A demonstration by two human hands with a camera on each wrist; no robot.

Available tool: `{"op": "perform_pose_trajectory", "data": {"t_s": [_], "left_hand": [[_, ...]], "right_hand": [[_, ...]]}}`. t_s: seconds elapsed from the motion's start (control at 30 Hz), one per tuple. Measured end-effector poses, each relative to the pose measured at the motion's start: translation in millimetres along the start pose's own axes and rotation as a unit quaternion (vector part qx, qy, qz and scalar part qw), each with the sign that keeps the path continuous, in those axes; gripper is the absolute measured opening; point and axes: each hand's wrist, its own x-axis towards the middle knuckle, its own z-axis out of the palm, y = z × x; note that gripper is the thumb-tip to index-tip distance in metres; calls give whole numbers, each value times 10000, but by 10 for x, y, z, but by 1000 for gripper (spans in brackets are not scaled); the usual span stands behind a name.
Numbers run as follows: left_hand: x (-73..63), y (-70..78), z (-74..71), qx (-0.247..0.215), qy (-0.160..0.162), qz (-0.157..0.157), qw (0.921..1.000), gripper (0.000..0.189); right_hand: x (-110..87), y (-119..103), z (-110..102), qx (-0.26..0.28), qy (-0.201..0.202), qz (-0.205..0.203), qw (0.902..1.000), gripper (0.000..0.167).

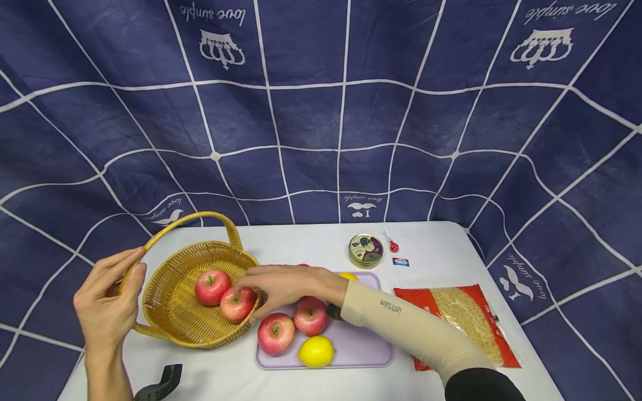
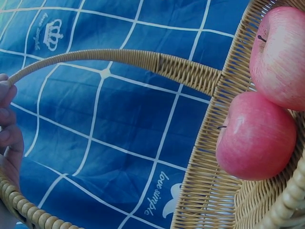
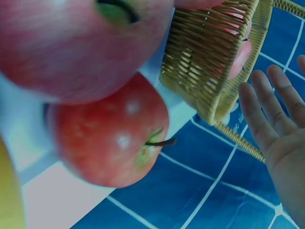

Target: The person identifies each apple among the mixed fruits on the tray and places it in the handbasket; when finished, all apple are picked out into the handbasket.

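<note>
My left hand (image 1: 109, 298) grips the handle of a wicker basket (image 1: 175, 328), which stands tilted on the table's left part. Two red apples, one of them a left apple (image 1: 213, 287), lie inside the basket; both also show in the left wrist view. Over the basket's right rim hangs my right hand (image 1: 288, 284), its fingers loosely extended by the right apple (image 1: 237, 305). The right wrist view has this hand (image 3: 286, 138) with nothing in its palm. Beneath the arm, a lilac tray (image 1: 371, 353) carries several apples (image 1: 276, 334) and two lemons (image 1: 316, 352), some partly hidden.
At the table's back stand a round tin (image 1: 365, 250), a red lollipop (image 1: 393, 245) and a small blue-and-red packet (image 1: 400, 262). A red bag of pasta (image 1: 466, 317) lies at the right, partly under my forearm. A dark blue checked curtain (image 1: 311, 122) hangs behind.
</note>
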Motion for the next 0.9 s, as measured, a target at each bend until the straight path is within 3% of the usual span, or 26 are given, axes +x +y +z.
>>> {"op": "perform_pose_trajectory", "data": {"t_s": [0.17,0.4,0.57,0.9], "left_hand": [[7,1,-1,41,-5,11,10000,20],[-2,2,7,13,-13,8,10000,20],[-1,-7,8,-15,-12,43,10000,20],[-4,-20,-9,-72,3,19,10000,20]], "right_hand": [[-156,82,11,71,89,-55,9999,59],[-402,139,20,251,-21,274,9993,58],[-574,201,45,389,-85,287,9988,57],[-790,319,100,410,-233,491,9977,53]]}}
